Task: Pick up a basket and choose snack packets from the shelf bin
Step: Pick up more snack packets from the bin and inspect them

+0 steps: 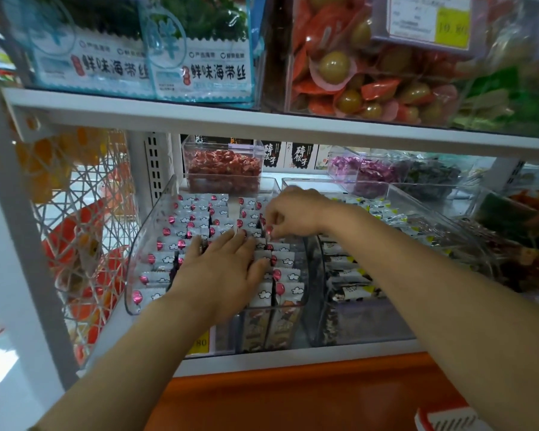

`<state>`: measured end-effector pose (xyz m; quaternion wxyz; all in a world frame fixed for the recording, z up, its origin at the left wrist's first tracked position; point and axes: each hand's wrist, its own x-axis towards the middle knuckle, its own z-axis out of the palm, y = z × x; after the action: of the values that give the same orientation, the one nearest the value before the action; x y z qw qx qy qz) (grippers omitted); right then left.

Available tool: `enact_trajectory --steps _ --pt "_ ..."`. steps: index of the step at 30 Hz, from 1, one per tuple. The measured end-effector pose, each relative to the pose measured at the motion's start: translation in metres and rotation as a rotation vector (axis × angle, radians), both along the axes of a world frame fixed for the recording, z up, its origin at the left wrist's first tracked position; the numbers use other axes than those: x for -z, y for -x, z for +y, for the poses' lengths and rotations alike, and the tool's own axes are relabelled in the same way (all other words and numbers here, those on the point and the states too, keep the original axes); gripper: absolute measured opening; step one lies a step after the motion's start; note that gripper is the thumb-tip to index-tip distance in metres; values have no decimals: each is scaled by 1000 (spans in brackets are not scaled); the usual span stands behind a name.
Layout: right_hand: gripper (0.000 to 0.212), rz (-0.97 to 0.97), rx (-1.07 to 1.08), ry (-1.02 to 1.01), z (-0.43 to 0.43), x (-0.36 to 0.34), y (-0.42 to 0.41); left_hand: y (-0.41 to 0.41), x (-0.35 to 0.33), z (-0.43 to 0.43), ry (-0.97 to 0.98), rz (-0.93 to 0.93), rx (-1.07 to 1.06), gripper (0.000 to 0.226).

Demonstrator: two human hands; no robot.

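Red-and-white basket (448, 420) is just peeking in at the bottom right corner, while both hands are busy in the clear shelf bin (131, 275) beyond it.
Person's left hand (221, 269) is lying flat, fingers straight and spread, pressing on the white snack packets (193, 213) with pink balloons. Their right hand (293, 213) is reaching a bit farther in, fingertips pinching the top of one packet (268, 233). Behind the bin, a clear tub of red sweets (224, 166) is sitting.
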<state>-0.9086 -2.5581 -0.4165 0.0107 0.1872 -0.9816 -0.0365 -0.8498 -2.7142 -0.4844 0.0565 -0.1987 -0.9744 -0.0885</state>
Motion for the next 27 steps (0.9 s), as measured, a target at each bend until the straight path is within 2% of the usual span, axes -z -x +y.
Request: enact_trajectory --steps 2,4,6,8,10,12,17,19,23,27 --pt "29 -81 -28 -137 -1 2 4 0 1 0 -7 -3 -3 57" --pt "34 -144 -40 -135 -2 0 9 1 1 1 -8 0 -3 57" --pt "31 -138 -42 -2 -4 -8 13 2 1 1 -7 -6 -1 57" --pt "25 -10 -12 202 -3 -14 19 3 2 1 -11 -14 0 57" --pt "23 99 19 260 -5 -14 27 4 2 2 -24 -23 1 57" --pt "22 115 42 180 -9 -8 34 4 1 3 -35 -25 6 58" --pt "14 157 104 -163 -22 8 40 5 1 3 -51 -22 15 59" --pt "8 163 99 -188 -25 11 39 6 1 2 -58 -20 16 60" --pt "11 140 86 0 -19 1 34 5 0 2 -81 -21 28 59" --pt "9 296 28 282 0 -10 7 2 -4 0 -139 9 51 56"
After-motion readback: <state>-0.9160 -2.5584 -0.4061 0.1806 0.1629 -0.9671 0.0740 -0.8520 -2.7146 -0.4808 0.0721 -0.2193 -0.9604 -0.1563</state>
